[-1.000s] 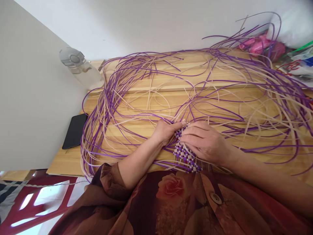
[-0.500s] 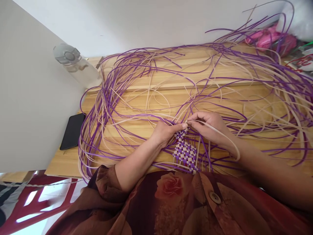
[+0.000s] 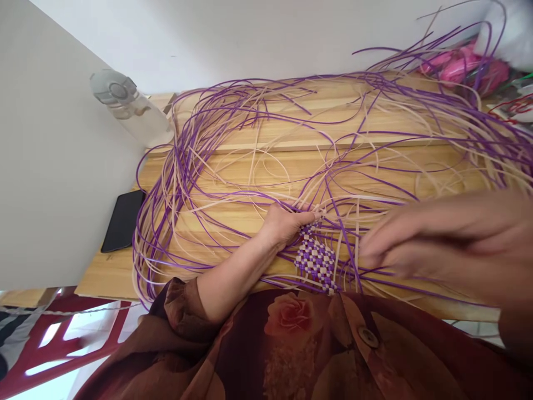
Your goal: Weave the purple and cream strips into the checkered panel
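A small purple and beige woven piece [image 3: 316,261] lies in front of my torso, its lower edge close to my shirt. My left hand [image 3: 287,225] pinches its narrow upper end between thumb and fingers. Long purple and beige strands [image 3: 187,161] spread out from the piece and loop widely over the wooden table [image 3: 233,219]. To the right, raised nearer the camera, my right hand [image 3: 437,239] is smeared by motion. Its fingertips point left toward the weave, apart from it; whether they hold a strand cannot be made out.
A clear bottle with a grey lid [image 3: 133,105] stands at the back left. A black phone [image 3: 124,221] lies on the table's left side. Pink bundles in plastic [image 3: 466,69] and red cords [image 3: 514,108] sit at the back right, against the wall.
My right hand has left the top of the weave and moved right and closer to the camera. The beige strand that arched over its wrist no longer shows there. My left hand keeps its place.
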### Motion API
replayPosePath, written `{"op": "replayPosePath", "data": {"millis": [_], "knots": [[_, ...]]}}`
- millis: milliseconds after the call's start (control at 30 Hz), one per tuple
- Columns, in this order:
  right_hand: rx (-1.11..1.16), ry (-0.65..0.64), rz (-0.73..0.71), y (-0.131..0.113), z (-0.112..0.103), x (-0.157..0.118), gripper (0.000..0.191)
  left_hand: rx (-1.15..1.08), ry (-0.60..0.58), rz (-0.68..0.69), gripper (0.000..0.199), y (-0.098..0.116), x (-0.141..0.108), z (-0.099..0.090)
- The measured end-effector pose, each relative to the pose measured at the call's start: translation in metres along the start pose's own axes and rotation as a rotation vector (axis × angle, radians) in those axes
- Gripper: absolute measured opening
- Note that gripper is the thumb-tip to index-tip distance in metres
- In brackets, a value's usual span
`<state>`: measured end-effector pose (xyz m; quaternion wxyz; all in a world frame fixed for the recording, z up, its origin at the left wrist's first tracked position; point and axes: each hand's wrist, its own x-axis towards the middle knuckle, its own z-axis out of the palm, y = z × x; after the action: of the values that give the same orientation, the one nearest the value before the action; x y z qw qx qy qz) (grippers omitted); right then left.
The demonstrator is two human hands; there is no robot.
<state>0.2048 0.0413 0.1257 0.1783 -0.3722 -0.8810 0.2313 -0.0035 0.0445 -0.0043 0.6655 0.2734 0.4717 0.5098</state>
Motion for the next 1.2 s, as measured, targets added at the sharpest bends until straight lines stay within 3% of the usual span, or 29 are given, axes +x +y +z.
{"op": "replayPosePath", "data": {"millis": [33, 67, 133, 200, 333, 433, 533, 733, 800, 933, 1200], "knots": [[-0.001, -0.138, -0.06, 0.0, 0.012, 0.0, 0.016, -0.009, -0.005, 0.0, 0.035, 0.0, 0.0, 0.0], [-0.035, -0.162, -0.081, 0.005, 0.026, 0.003, 0.02, -0.018, -0.006, 0.006, 0.034, 0.001, -0.001, 0.0], [-0.198, -0.029, -0.01, 0.023, 0.052, 0.011, 0.024, -0.034, 0.006, 0.028, 0.033, 0.002, -0.001, 0.001], [-0.307, -0.051, 0.053, 0.041, 0.066, 0.017, 0.02, -0.042, 0.023, 0.046, 0.033, 0.002, -0.002, 0.001], [-0.253, -0.087, -0.008, 0.036, 0.06, 0.009, 0.023, -0.05, -0.001, 0.024, 0.033, 0.001, -0.001, 0.001], [-0.064, -0.022, -0.126, 0.014, 0.055, 0.006, 0.019, -0.04, -0.002, 0.029, 0.034, 0.001, -0.001, 0.0], [0.155, -0.018, -0.13, 0.008, 0.062, 0.014, 0.011, -0.055, -0.005, 0.044, 0.034, 0.004, -0.003, 0.001], [0.544, 0.063, 0.321, 0.032, 0.077, 0.035, 0.019, -0.106, -0.07, -0.024, 0.033, 0.01, -0.006, 0.002], [0.614, 0.061, 0.377, 0.037, 0.077, 0.038, 0.021, -0.113, -0.085, -0.018, 0.032, 0.011, -0.006, 0.003], [0.511, -0.009, 0.353, 0.04, 0.073, 0.039, 0.026, -0.109, -0.081, 0.005, 0.031, 0.009, -0.005, 0.002], [0.207, -0.148, 0.32, 0.039, 0.067, 0.05, 0.014, -0.036, -0.027, 0.021, 0.036, -0.001, -0.001, 0.0]]}}
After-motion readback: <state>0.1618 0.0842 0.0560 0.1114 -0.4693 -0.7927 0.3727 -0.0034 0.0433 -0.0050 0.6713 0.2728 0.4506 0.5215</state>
